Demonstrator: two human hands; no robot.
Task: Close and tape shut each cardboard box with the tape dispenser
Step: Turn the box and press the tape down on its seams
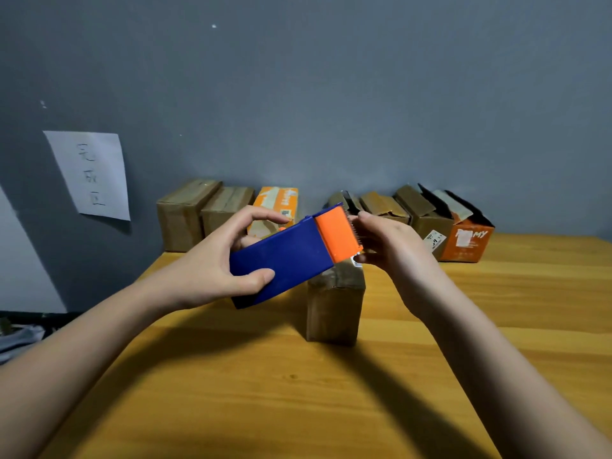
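Note:
My left hand (212, 263) grips a blue tape dispenser (281, 260) with an orange head, held in the air above the wooden table (231, 376). My right hand (390, 246) has its fingertips at the toothed edge of the orange head; whether it pinches tape there I cannot tell. Just below the dispenser stands a small brown cardboard box (334, 309) in the middle of the table, its top partly hidden by the dispenser.
Against the grey wall at the back left stand three closed boxes (205, 213), one of them orange. At the back right sit several boxes with open flaps (427, 213). A paper sheet with handwriting (89, 173) hangs on the wall at left.

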